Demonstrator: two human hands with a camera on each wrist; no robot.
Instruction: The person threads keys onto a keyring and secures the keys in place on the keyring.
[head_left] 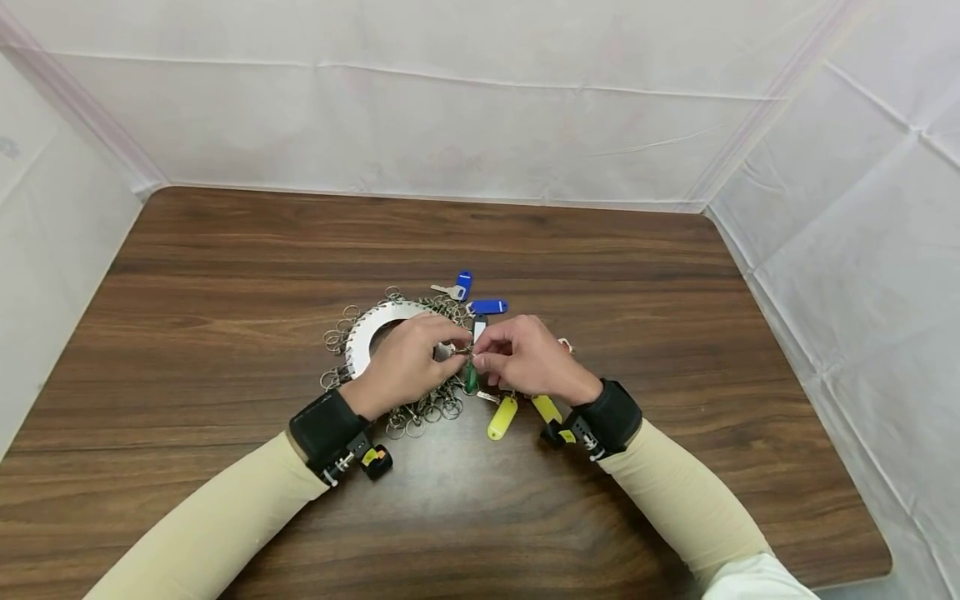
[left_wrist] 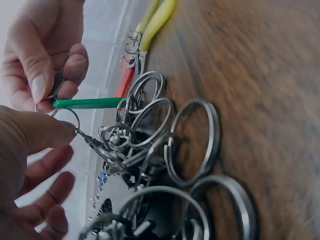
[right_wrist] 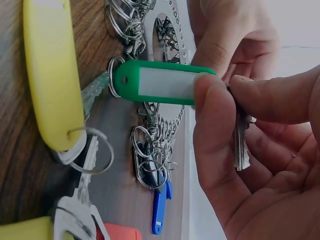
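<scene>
Right hand (right_wrist: 250, 150) pinches a silver key (right_wrist: 241, 145) between thumb and forefinger, fingertips pressed together on it, likely to keep the key steady where the hands meet. The green key tag (right_wrist: 160, 82) lies just beside that pinch, its far end running under the fingertip; whether the fingers actually grip the tag I cannot tell. Left hand (left_wrist: 30, 150) pinches a small split ring (left_wrist: 65, 117) at thumb tip, other fingers loosely spread below; the ring looks chained to the heap of loose key rings (left_wrist: 165, 150), so it is held up off the wood, probably for access.

Both hands (head_left: 408, 362) (head_left: 525, 358) meet fingertip to fingertip over the middle of the table (head_left: 675, 275), wrists low, forearms angled in from the near edge. Under the left hand sits a metal disc (head_left: 371, 329) fringed with rings. Yellow tags (head_left: 502, 417) lie toward the near edge, blue tags (head_left: 487, 307) toward the far edge, an orange tag (right_wrist: 117, 232) by the yellow ones.
</scene>
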